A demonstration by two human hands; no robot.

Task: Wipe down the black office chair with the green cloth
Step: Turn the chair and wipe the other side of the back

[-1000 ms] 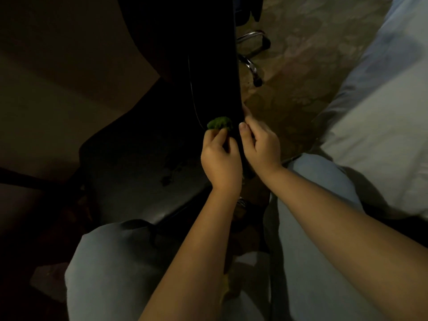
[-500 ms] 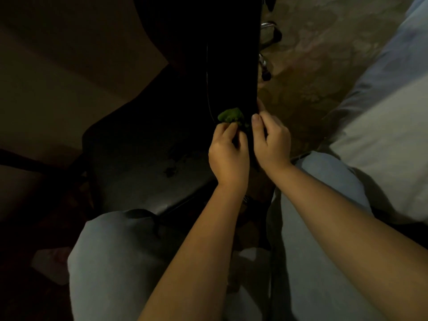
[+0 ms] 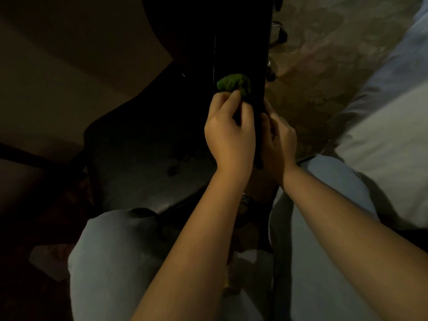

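The black office chair [image 3: 143,158] fills the dim middle of the view, its seat at the left and its dark backrest [image 3: 240,38] rising at the top centre. A bunched green cloth [image 3: 234,83] is pressed against the backrest's edge. My left hand [image 3: 229,133] grips the cloth from below with curled fingers. My right hand [image 3: 278,140] holds the backrest's right edge, fingers curled round it and partly hidden behind it.
My knees in light trousers [image 3: 111,256] sit at the bottom. A pale bed or sheet [image 3: 389,144] lies at the right. Patterned floor [image 3: 324,66] and a chrome chair base with a caster [image 3: 278,31] show at the upper right. A tan wall [image 3: 58,66] is at the left.
My left hand has pushed the green cloth a little higher along the backrest edge. My right hand has slid further behind that edge.
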